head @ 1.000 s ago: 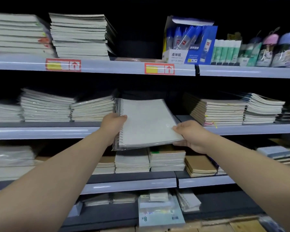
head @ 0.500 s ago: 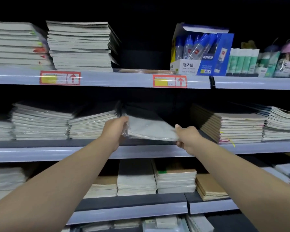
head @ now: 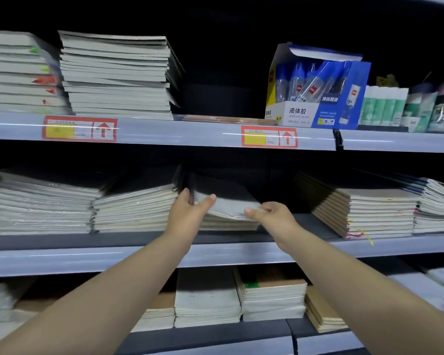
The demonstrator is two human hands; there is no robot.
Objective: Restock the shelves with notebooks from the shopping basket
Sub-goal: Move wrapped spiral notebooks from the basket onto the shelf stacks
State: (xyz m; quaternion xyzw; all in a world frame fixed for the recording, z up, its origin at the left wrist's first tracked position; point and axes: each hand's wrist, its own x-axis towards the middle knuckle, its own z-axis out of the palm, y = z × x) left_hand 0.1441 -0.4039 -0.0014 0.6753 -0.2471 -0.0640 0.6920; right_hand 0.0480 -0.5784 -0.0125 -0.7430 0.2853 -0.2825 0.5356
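Pinched at its spiral edge by the left hand (head: 187, 213) and at its near corner by the right hand (head: 273, 213), the grey plastic-wrapped spiral notebook (head: 226, 203) lies tilted on a short tan notebook stack (head: 228, 226) on the grey metal middle shelf (head: 62, 260), where its slick wrap could let it slide forward off the stack once released.

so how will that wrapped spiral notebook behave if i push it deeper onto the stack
The spiral notebook probably slides easily: its clear wrap looks glossy. It seems somewhat floppy, since its near edge droops over the low stack. The wire spine might catch on the neighbouring pile.
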